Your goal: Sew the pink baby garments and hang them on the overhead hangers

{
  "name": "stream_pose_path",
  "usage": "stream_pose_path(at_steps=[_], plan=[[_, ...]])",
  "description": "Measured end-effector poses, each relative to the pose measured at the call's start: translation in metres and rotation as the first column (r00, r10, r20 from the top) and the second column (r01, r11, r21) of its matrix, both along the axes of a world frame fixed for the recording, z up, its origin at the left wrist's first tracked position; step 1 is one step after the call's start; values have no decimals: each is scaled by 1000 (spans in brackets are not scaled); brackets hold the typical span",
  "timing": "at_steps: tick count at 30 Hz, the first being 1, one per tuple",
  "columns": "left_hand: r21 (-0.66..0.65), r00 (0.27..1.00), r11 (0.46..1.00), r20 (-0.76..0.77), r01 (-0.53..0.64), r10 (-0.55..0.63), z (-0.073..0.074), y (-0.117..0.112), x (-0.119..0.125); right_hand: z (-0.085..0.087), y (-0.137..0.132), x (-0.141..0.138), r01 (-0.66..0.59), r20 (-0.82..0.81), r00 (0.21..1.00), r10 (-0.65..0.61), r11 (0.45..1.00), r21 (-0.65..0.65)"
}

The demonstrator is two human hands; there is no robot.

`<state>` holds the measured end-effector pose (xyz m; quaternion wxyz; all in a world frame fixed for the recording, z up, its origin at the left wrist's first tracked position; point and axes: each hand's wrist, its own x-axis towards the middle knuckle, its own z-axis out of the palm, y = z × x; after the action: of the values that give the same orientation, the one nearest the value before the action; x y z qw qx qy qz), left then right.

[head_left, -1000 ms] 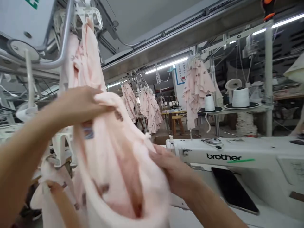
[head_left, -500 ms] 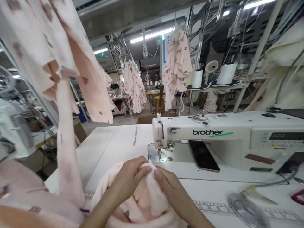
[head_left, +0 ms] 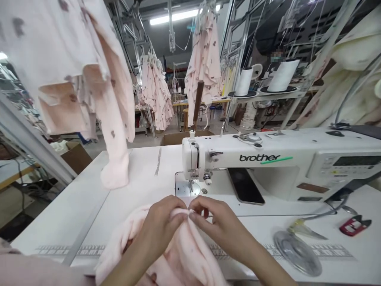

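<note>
A soft pink fleece garment piece with dark spots is bunched at the front edge of the sewing table. My left hand pinches its upper edge between thumb and fingers. Right beside it, my right hand pinches the same edge, the fingertips of both hands nearly meeting. Just beyond the hands stands a white Brother sewing machine. Its needle and presser foot are above the metal plate, with the fabric in front of them. Folds and my forearms hide part of the garment.
A black phone lies under the machine arm. At right are a clear round plastic disc, small pointed clippers and a red-and-black tool. Pink garments hang at left, one sleeve touching the table. White thread cones stand behind.
My view has shifted. The hanging sleeve at left swung away and now rests on the table. My right fingers moved from flat along the fabric to a pinch at its edge.
</note>
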<state>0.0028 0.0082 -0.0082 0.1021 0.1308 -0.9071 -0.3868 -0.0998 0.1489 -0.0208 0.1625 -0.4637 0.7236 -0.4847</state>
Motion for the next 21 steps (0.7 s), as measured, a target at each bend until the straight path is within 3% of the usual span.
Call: stream_pose_path(at_steps=[3, 5, 9, 12, 14, 16, 19, 21], plan=[[-15, 994, 994, -16, 110, -110, -1, 1, 2, 3, 2, -7, -46, 71, 997, 41, 997, 64], [-33, 986, 986, -31, 166, -167, -2, 0, 4, 2, -1, -13, -136, 259, 959, 119, 989, 50], [-32, 969, 977, -123, 210, -212, -9, -3, 9, -11, -16, -20, -335, 641, 700, 315, 937, -95], [10, 958, 981, -217, 193, -186, -15, -2, 8, -26, -26, -13, -316, 833, 474, 286, 938, -142], [73, 965, 984, -221, 164, -144, -18, -1, 7, -33, -28, -6, -292, 896, 371, 245, 946, -138], [101, 978, 991, -198, 93, -71, -19, -1, 6, -34, -24, 2, -222, 880, 418, 225, 965, -141], [-31, 966, 999, -258, -34, 25, -22, 0, 4, -28, -15, 14, -6, 710, 697, 101, 991, -135], [-146, 946, 986, -323, -84, 33, -24, 2, 2, -21, -9, 21, 94, 556, 831, -22, 990, -101]])
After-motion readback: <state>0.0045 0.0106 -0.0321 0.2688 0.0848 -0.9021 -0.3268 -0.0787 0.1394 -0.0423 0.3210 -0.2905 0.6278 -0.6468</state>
